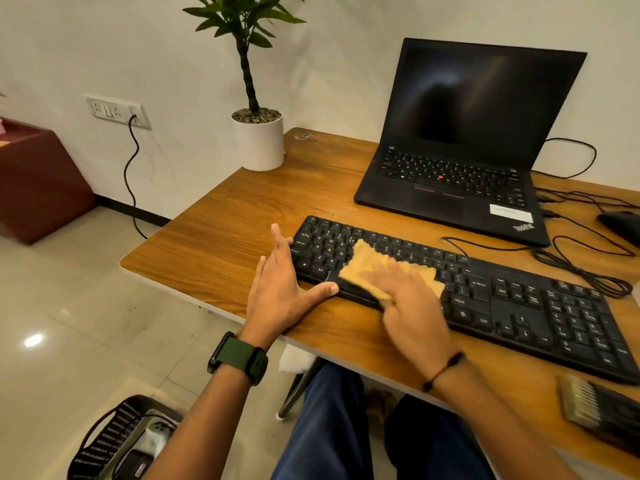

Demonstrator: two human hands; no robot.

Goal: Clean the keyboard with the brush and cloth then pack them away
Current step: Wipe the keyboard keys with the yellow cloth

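A black full-size keyboard lies across the wooden desk. My right hand presses a yellow-orange cloth flat onto the keyboard's left-middle keys; the hand is motion-blurred, fingers spread. My left hand rests open against the keyboard's left end, thumb along its front edge, fingers straight. A brush with pale bristles and a black handle lies on the desk at the near right, apart from both hands.
An open black laptop stands behind the keyboard, with cables and a mouse to its right. A potted plant sits at the desk's far left corner. A black mesh basket stands on the floor at lower left.
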